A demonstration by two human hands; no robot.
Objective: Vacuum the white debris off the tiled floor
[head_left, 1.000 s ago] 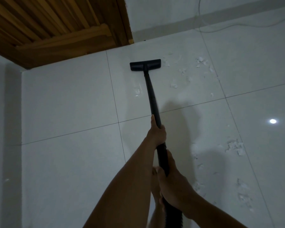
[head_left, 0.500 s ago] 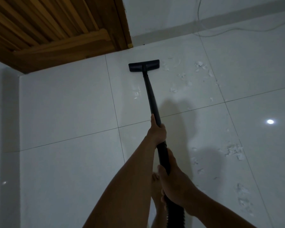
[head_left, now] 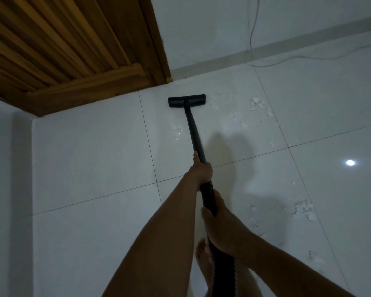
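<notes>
A black vacuum wand (head_left: 193, 130) runs from my hands to its flat floor head (head_left: 186, 100), which sits on the white tiled floor (head_left: 90, 151) near the wooden door. My left hand (head_left: 201, 169) grips the wand higher up. My right hand (head_left: 222, 221) grips the thicker lower part where the ribbed hose (head_left: 223, 275) begins. White debris (head_left: 256, 102) lies scattered to the right of the head. A small patch of debris (head_left: 177, 130) lies left of the wand. More flakes (head_left: 304, 209) lie at the right, beside my arm.
A slatted wooden door (head_left: 58, 50) fills the upper left. The white wall and its skirting (head_left: 266, 47) run along the top, with a thin cable (head_left: 252, 35) hanging down and trailing over the floor. My bare foot (head_left: 202, 262) stands under the hose. A lamp's reflection (head_left: 350, 162) shines at right.
The floor head and the whole view have shifted a little lower in the frame. Both hands keep the same grip on the wand.
</notes>
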